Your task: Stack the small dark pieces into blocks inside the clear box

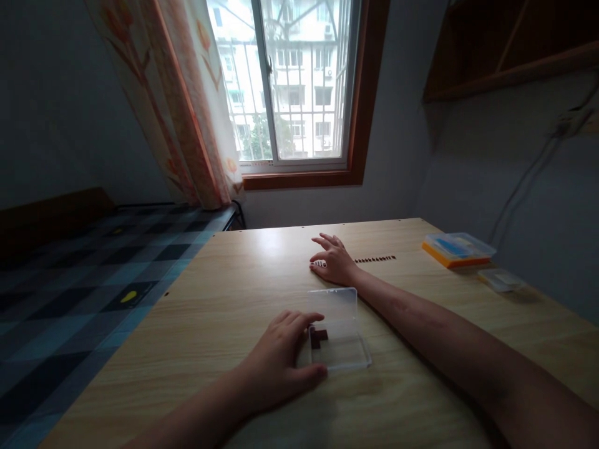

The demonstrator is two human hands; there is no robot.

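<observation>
Left hand [283, 349]: low over the counter [224, 337], back of the hand up, forearm entering from the near edge of view. The index finger reaches the far left corner of the box [344, 349] and the thumb lies by its near edge, so the hand spans its left end; firmness of grip cannot be told.

Right hand [331, 259]: arm extended forward and leftward, hand at the left end of the row [374, 259], fingers spread, thumb and index finger apart. Small pieces show between these two; whether one is grasped cannot be told.

Box: clear, lid raised on the far side, dark blocks [320, 338] inside at the left. The row stands beyond the box and extends right of the hand.

Counter: light wood grain. At right, an orange case [456, 249] with a clear top; just nearer, a small container [500, 280].

Room: checked bed [116, 268] at left, floral curtain [180, 106], barred window [304, 81] ahead, shelf [515, 50] and cable [519, 178] at right.
</observation>
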